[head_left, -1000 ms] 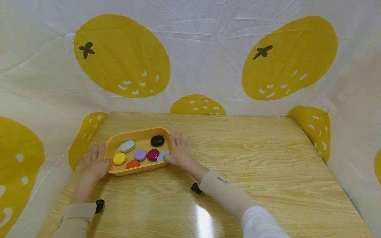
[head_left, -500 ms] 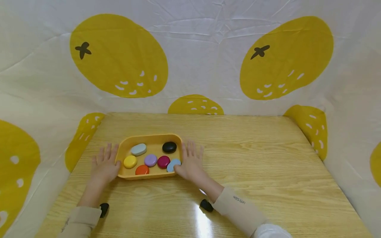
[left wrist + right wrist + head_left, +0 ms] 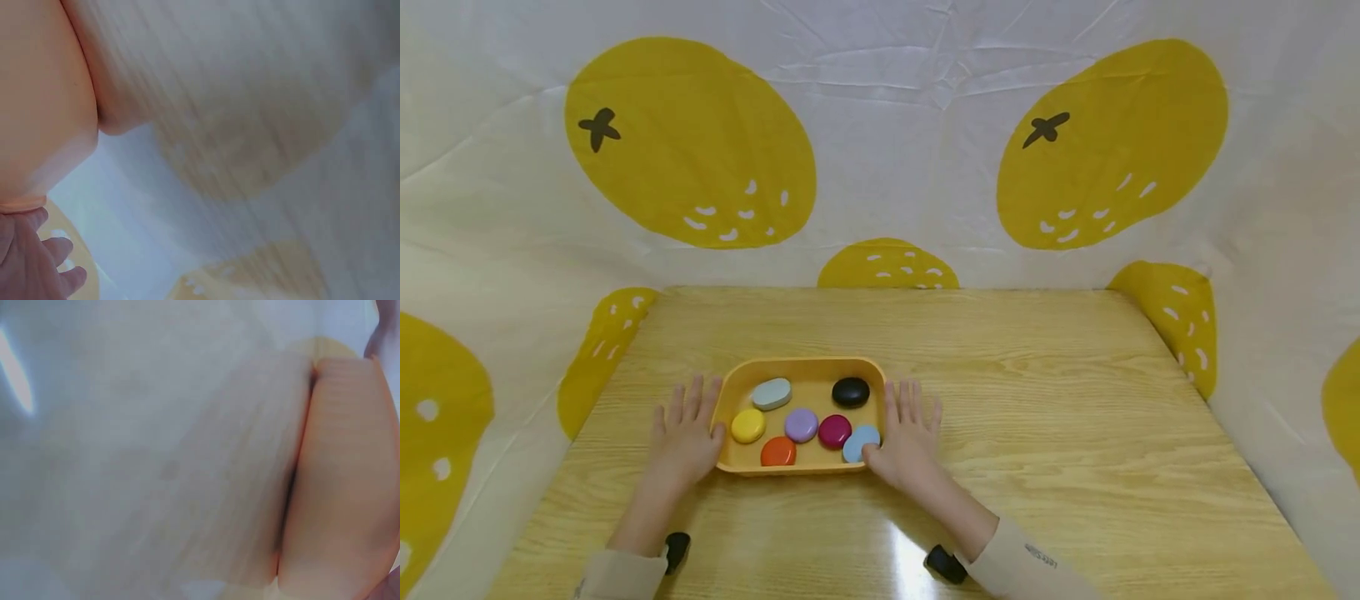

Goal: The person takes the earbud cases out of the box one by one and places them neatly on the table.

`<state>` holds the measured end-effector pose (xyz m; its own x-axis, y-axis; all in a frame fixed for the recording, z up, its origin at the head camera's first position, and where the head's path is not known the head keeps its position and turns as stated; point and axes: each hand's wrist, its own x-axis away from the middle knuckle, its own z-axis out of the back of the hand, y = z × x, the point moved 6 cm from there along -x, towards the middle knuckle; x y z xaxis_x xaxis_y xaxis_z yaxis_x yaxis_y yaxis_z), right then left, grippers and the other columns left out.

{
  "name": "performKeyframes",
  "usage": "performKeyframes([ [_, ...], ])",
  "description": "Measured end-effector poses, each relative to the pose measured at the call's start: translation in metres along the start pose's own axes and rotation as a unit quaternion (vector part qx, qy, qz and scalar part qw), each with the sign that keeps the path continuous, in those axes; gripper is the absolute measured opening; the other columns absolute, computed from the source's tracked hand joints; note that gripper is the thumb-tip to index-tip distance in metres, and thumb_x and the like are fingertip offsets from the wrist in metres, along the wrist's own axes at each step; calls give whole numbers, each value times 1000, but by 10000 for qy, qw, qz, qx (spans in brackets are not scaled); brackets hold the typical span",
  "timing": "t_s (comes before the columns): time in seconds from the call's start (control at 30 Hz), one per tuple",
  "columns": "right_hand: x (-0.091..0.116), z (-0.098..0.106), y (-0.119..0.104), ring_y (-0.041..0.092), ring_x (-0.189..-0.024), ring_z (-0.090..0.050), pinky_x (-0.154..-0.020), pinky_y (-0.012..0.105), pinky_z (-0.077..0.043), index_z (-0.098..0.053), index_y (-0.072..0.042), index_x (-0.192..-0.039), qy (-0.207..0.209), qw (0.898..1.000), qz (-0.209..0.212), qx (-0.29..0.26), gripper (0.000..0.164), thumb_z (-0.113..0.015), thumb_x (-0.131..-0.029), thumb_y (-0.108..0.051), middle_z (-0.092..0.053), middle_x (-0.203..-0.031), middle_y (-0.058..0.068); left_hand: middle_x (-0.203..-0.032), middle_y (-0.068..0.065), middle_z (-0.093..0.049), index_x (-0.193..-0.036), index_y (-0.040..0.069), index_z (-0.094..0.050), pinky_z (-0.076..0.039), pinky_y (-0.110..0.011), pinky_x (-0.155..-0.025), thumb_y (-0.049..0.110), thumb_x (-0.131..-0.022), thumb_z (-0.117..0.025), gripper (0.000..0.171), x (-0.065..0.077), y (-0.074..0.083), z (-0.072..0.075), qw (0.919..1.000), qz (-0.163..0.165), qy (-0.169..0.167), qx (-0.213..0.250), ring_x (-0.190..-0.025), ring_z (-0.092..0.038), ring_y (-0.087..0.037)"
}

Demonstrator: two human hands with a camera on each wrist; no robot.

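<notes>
An orange-yellow plastic tray (image 3: 811,387) with rounded corners lies on the wooden table, its long side toward me. My left hand (image 3: 685,437) rests flat against its left end, fingers straight and spread, thumb at the rim. At the right end my right hand (image 3: 912,446) presses the same way, thumb reaching over the front corner. Inside lie smooth rounded pieces: a black one (image 3: 851,392), a pale grey oval (image 3: 772,393), yellow (image 3: 748,426), orange (image 3: 778,451), purple (image 3: 802,425), magenta (image 3: 835,432) and light blue (image 3: 861,443), the last partly under the right thumb.
The wooden table (image 3: 1060,400) stretches to the right and behind the tray. A white cloth (image 3: 910,150) printed with yellow fruit shapes encloses the back and sides. Black wrist-worn pieces (image 3: 945,564) sit low beside both forearms.
Both hands have slid the tray to the right and nearer to me across the table. It has also turned from slanted to nearly straight. The pieces inside keep their places.
</notes>
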<state>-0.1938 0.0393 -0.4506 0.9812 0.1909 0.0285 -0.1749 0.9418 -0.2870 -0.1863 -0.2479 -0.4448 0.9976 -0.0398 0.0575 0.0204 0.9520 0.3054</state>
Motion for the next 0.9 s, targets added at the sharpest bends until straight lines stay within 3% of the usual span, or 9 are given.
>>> performKeyframes([
  [0.17, 14, 3, 7, 32, -139, 5, -106, 59, 8, -11, -8, -148, -3, 9999, -17, -106, 91, -53, -74, -41, -7, -152, 17, -152, -21, 2, -148, 10, -5, 6, -63, -103, 22, -95, -36, 62, 7, 10, -3, 10000, -50, 69, 45, -136, 9, -42],
  [0.47, 32, 5, 14, 34, -139, -2, -106, 60, 5, -16, -6, -147, 276, 9995, 61, -116, 91, -55, -72, -40, -16, -150, 19, -152, -20, -2, -148, 10, -10, 2, -64, -103, 23, -95, -38, 61, 20, 18, -9, 9997, -114, 186, 83, -136, 1, -43],
  [0.67, 35, 4, 14, 32, -140, 1, -106, 60, 6, -16, -7, -147, 369, 9991, 12, -190, 91, -55, -72, -40, -16, -150, 19, -152, -20, -2, -147, 9, -11, 3, -64, -104, 23, -95, -37, 61, 22, 18, -9, 9998, -64, 180, 44, -137, 6, -40],
  [0.9, 33, 4, 17, 34, -139, 2, -105, 61, 7, -15, -5, -146, 196, 9995, 123, -231, 93, -58, -74, -44, -14, -150, 20, -152, -19, -1, -148, 10, -9, 4, -64, -103, 24, -95, -37, 61, 21, 18, -11, 9999, -22, 113, 33, -137, 6, -41],
])
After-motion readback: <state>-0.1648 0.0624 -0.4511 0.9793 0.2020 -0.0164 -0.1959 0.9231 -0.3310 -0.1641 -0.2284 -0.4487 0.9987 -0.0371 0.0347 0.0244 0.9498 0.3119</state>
